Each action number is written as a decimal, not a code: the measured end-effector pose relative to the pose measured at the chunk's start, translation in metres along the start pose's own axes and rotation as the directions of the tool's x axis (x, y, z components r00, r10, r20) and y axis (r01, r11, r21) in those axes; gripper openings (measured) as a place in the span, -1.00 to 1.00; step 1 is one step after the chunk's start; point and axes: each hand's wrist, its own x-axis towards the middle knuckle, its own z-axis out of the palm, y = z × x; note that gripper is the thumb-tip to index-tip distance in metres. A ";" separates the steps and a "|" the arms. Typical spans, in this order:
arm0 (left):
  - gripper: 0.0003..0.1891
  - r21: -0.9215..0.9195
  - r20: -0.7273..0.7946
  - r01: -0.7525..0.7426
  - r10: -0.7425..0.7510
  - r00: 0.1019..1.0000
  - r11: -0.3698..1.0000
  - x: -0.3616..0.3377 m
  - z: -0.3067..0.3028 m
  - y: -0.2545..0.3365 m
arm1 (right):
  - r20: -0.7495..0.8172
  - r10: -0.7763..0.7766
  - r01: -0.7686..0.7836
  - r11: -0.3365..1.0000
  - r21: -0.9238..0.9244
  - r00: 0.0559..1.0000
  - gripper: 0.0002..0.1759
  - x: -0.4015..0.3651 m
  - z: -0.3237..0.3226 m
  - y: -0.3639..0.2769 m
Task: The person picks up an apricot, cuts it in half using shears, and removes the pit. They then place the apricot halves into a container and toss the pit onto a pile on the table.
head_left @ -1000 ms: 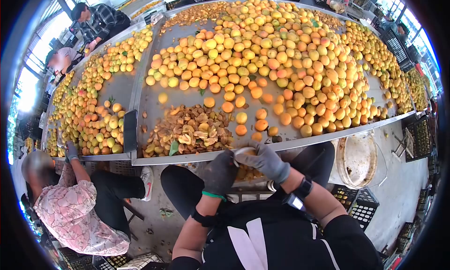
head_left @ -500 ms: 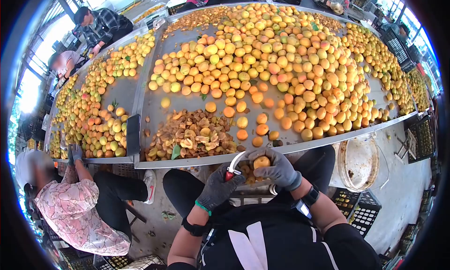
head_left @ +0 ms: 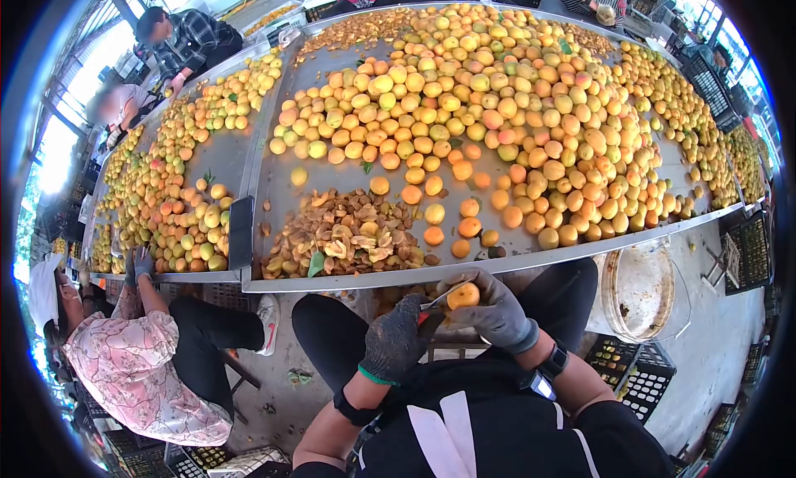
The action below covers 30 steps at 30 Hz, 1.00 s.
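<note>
My left hand (head_left: pixel 393 339), in a dark grey work glove, is closed around the red handle of a knife (head_left: pixel 425 314). Its blade lies against a yellow-orange apricot (head_left: pixel 464 296). Gloved fingers of my right hand (head_left: pixel 502 319) grip that fruit from the right side. Both hands are over my lap, just in front of the metal table's near edge (head_left: pixel 365 282). Beyond them on the tabletop lies a heap of brownish apricot pieces (head_left: pixel 344 237) with a green leaf in it.
A large pile of whole apricots (head_left: pixel 547 138) covers much of the table. A raised divider (head_left: pixel 257 163) splits off the left section, where a person in a pink shirt (head_left: pixel 124 354) sits. On the right stand a whitish bucket (head_left: pixel 638 296) and black crates (head_left: pixel 634 366). More people sit along the far sides.
The knife's curved blade, raised beside the apricot before, now lies against the fruit. My left hand has turned and the apricot has tilted in my right fingers. The view has shifted slightly.
</note>
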 end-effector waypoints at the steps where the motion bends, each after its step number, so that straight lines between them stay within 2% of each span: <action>1: -0.71 0.001 -0.001 0.002 -0.002 1.000 1.000 -0.001 -0.001 -0.001 | -0.002 -0.013 0.013 1.000 0.021 1.000 -0.48 0.000 0.000 0.001; 5: -0.64 0.012 -0.011 -0.057 0.057 0.998 0.998 -0.002 -0.006 -0.003 | -0.044 -0.024 0.023 0.999 -0.027 0.999 -0.51 0.002 0.003 0.000; 7: -0.64 0.006 -0.024 -0.071 0.071 0.997 0.997 -0.005 -0.006 -0.003 | 0.012 -0.064 0.063 0.996 0.066 0.998 -0.52 0.001 0.006 -0.003; 10: -0.64 0.046 -0.084 -0.087 0.090 0.992 0.995 -0.007 -0.004 -0.004 | 0.052 -0.064 0.063 0.998 0.005 0.997 -0.53 -0.001 0.013 -0.012; 13: -0.66 0.063 -0.107 -0.098 0.104 0.989 0.993 -0.009 -0.003 -0.007 | 0.099 -0.072 0.070 0.997 0.024 0.993 -0.53 0.000 0.016 -0.017; 15: -0.68 0.097 -0.186 -0.176 0.191 0.964 0.980 -0.011 0.001 -0.012 | 0.101 -0.065 0.064 0.998 0.020 0.993 -0.54 0.000 0.017 -0.018; 16: -0.68 0.098 -0.188 -0.174 0.190 0.964 0.980 -0.011 0.001 -0.013 | 0.101 -0.060 0.059 0.998 0.016 0.993 -0.54 0.000 0.018 -0.019; 20: -0.77 0.106 -0.065 -0.144 0.151 0.986 0.984 -0.010 0.000 -0.011 | 0.095 -0.090 0.088 0.996 0.019 0.991 -0.56 -0.004 0.024 -0.013; 21: -0.79 0.086 -0.009 -0.130 0.131 0.991 0.988 -0.009 -0.001 -0.010 | 0.090 -0.137 0.129 0.988 0.090 0.986 -0.57 -0.003 0.024 -0.006; 23: -0.79 0.078 -0.013 -0.112 0.114 0.993 0.991 -0.010 0.002 -0.006 | 0.087 -0.185 0.170 0.972 0.160 0.979 -0.58 -0.002 0.029 -0.001; 25: -0.77 0.072 -0.015 -0.103 0.104 0.994 0.992 -0.010 0.003 -0.003 | 0.007 -0.186 0.181 0.964 0.193 0.982 -0.62 0.000 0.034 0.000; 27: -0.78 0.063 0.033 -0.009 0.007 0.999 0.998 -0.009 0.004 0.001 | 0.035 -0.196 0.189 0.971 0.146 0.980 -0.61 0.004 0.026 0.008; 30: -0.72 0.093 0.080 -0.047 0.039 0.996 0.995 -0.010 0.007 -0.003 | 0.095 -0.146 0.141 0.989 0.051 0.985 -0.60 0.004 0.018 0.004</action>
